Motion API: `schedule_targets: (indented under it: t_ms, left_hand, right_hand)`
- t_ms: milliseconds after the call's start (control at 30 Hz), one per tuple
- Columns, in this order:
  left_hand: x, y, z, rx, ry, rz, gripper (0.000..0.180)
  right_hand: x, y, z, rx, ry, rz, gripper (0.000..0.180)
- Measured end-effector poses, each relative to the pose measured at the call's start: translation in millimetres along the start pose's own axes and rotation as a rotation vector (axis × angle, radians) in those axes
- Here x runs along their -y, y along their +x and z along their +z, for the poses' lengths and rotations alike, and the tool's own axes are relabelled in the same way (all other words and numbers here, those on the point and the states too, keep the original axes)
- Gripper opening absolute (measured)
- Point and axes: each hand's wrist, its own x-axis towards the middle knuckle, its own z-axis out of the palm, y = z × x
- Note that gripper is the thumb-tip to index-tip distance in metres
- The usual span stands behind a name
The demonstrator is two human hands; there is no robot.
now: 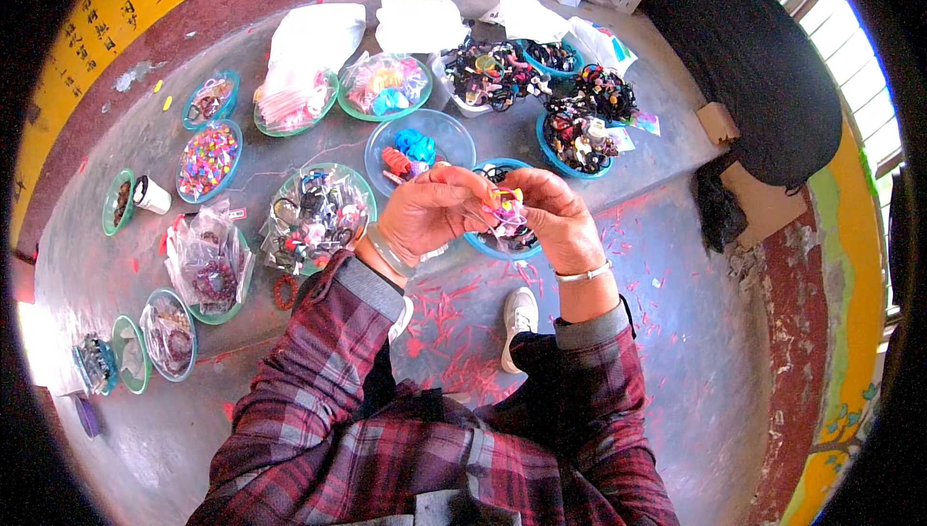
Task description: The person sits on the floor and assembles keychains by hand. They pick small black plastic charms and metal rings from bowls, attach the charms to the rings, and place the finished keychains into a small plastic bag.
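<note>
Between my two hands is a small colourful hair tie [506, 206] with pink, yellow and orange parts. My left hand [422, 217] pinches it from the left with thumb and fingers. From the other side my right hand [560, 222] has its thumb and fingertips closed on it. The fingers cover part of the piece. Just below and behind the hands is a blue bowl [514, 256] holding dark hair ties, partly hidden. Beyond my left hand stands a clear basin [454, 130] with a blue bundle [415, 145] and a red bundle [396, 161] inside.
Bowls of dark hair ties [492, 72], pink packets [294, 101], colourful beads [208, 159] and bagged trinkets [319, 217] spread over the grey floor [676, 333]. Red scraps [444, 318] lie around my shoes. A white cup [153, 195] is at left, a large black cover [739, 63] at right.
</note>
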Motion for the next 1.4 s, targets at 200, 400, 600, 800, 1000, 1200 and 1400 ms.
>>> schedule_targets:
  t_ms: [200, 400, 600, 800, 1000, 1200, 1400]
  left_hand:
    - [0, 2, 3, -0.150, 0.049, 0.011, 0.026]
    - [-4, 3, 9, -0.252, 0.097, -0.050, 0.020]
    - [-4, 3, 5, -0.266, 0.095, -0.067, 0.020]
    - [-5, 5, 3, -0.364, 0.176, -0.127, 0.021]
    - [0, 1, -10, -0.549, 0.317, -0.300, 0.026]
    - [5, 3, -12, -0.557, 0.392, -0.343, 0.028]
    - [14, 0, -23, -0.555, 0.575, -0.423, 0.030]
  right_hand:
    - [3, -3, -3, 0.117, 0.033, 0.074, 0.036]
    - [3, -2, 3, -0.003, -0.003, 0.063, 0.028]
    - [1, 0, 0, -0.207, 0.166, 0.128, 0.017]
    - [6, 3, -16, -0.311, -0.456, 0.139, 0.015]
    - [2, 1, -42, -0.261, -1.016, 0.332, 0.018]
    - [-9, 0, -68, -0.031, -1.319, 0.247, 0.015]
    - [15, -1, -51, -0.182, -0.708, 0.286, 0.015]
